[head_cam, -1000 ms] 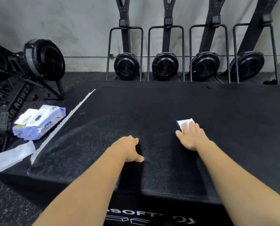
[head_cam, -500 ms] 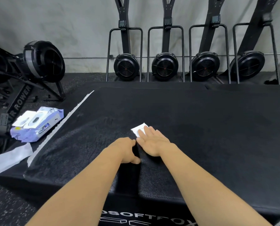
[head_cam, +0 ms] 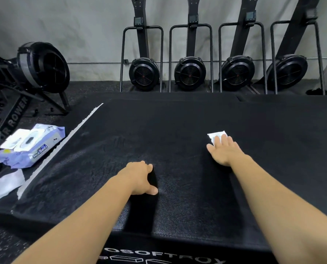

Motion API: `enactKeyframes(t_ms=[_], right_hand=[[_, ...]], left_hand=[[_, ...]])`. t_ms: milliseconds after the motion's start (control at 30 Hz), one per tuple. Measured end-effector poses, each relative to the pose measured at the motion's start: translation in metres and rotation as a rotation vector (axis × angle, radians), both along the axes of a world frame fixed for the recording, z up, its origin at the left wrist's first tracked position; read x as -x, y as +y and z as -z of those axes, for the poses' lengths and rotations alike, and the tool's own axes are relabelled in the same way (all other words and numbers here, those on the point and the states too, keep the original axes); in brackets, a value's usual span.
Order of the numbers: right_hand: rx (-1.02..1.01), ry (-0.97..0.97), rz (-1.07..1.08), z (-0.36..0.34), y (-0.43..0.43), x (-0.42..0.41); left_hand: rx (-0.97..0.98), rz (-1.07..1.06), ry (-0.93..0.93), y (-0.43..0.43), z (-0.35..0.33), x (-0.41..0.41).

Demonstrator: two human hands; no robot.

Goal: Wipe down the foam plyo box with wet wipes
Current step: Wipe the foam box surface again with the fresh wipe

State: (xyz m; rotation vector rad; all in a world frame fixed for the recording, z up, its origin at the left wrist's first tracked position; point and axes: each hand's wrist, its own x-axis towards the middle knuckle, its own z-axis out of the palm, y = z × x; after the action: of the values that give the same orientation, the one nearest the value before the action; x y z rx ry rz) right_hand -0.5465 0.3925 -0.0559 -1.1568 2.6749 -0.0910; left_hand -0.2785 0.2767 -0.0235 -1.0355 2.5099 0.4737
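Here, wet wipe (head_cam: 215, 135) beneath right hand (head_cam: 223, 152) on plyo box (head_cam: 159, 130).

Half a second ago the right hand (head_cam: 224, 151) lay just beside the left hand (head_cam: 140, 176), pressing the wipe (head_cam: 216, 135) flat under its fingers. It has since slid the wipe across the top of the box (head_cam: 159, 126), away to the right of the left hand and slightly farther from the person. The two hands are now well apart. This position nearly matches the one held one second ago.
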Motion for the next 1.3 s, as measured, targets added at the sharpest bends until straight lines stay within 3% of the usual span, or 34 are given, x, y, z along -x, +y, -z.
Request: enactKeyframes(t_ms=[200,367,467,567,967,1167,1300], right_hand=[[0.031,0.060,-0.122,-0.001,-0.036,-0.064],[0.015,-0.072,-0.269,-0.008,-0.065,-0.115],[-0.002,-0.129,-0.337,-0.010,-0.073,-0.118],[-0.010,-0.069,-0.413,-0.008,-0.070,-0.098],[-0.033,0.030,-0.152,0.004,-0.020,0.038],[-0.015,0.015,-0.044,-0.001,-0.038,0.022],[0.074,0.028,-0.151,0.002,-0.066,-0.017]], left_hand=[[0.011,-0.017,0.009,0.000,-0.001,0.003],[0.015,-0.082,0.000,0.000,-0.008,0.006],[0.143,-0.100,0.020,-0.001,-0.013,0.013],[0.272,-0.107,0.043,-0.001,-0.013,0.025],[0.058,-0.071,0.149,-0.041,-0.004,0.098],[-0.024,-0.095,0.133,-0.061,0.005,0.113],[0.001,-0.073,0.125,-0.066,0.014,0.111]])
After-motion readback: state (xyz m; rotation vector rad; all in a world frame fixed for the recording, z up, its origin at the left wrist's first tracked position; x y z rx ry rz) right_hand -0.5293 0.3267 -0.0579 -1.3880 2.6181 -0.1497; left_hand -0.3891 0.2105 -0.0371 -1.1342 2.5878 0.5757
